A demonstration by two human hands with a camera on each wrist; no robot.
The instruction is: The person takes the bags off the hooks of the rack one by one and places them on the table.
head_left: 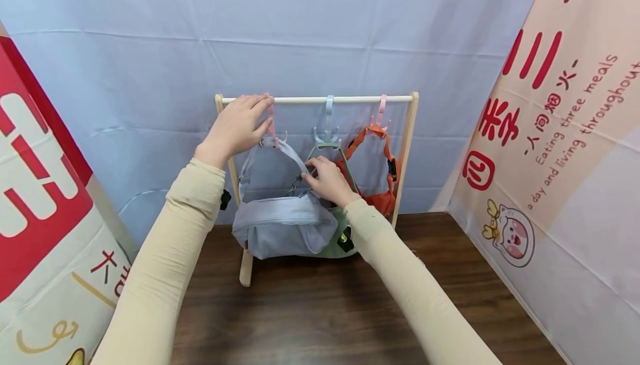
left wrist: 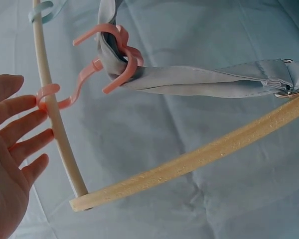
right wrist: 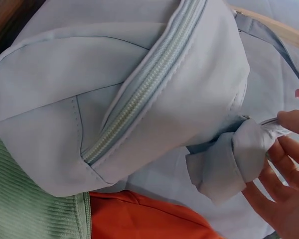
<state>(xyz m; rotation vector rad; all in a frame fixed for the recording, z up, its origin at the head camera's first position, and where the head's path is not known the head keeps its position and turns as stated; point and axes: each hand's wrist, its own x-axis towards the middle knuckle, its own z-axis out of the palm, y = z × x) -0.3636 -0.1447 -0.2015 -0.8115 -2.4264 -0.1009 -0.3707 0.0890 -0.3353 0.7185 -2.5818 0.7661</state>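
A light grey-blue bag [head_left: 280, 234] with a zipper hangs by its strap [left wrist: 189, 79] from a pink hook [left wrist: 127, 50] at the left of a white rod [head_left: 300, 100]. My left hand [head_left: 240, 123] is at the rod beside this hook, its spread fingertips [left wrist: 32, 117] touching the rod. Lower down, my right hand [head_left: 330, 181] pinches the bag's strap [right wrist: 246, 149] between thumb and fingers, near the bag's end. Behind the grey-blue bag hangs a green corduroy bag [right wrist: 40, 199], partly hidden, from a blue hook [head_left: 329, 118].
At the right, an orange bag [head_left: 382, 201] hangs from another pink hook [head_left: 382, 110]. Wooden side posts [head_left: 407, 148] hold up the rod, with a foot [head_left: 246, 268] on the dark wooden table [head_left: 300, 309]. Cloth hangings [head_left: 450, 48] enclose the back and sides.
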